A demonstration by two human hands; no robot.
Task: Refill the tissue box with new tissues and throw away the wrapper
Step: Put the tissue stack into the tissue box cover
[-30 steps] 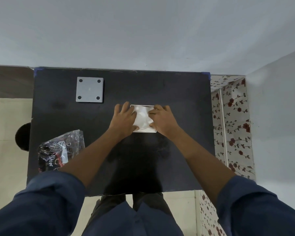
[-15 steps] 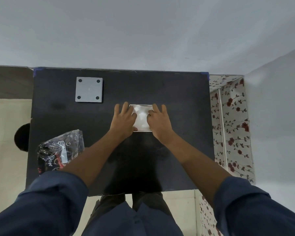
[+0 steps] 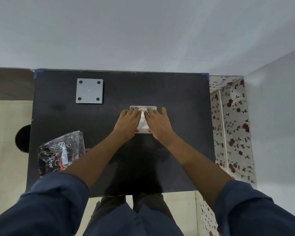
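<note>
Left hand (image 3: 128, 121) and right hand (image 3: 157, 122), both flat and open, press white tissues (image 3: 142, 122) into the tissue box (image 3: 143, 107) on a black table (image 3: 143, 89); crumpled wrapper (image 3: 62, 150) lies near the left edge

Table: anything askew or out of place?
Only the crumpled wrapper, lying loose near the left edge of the table, not yet binned. Both hands, left and right, press flat on tissues in the box.

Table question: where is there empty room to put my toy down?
Bare table lies right of the grey plate, and between the wrapper and plate. It is crowded where both hands press on the tissue box.
</note>
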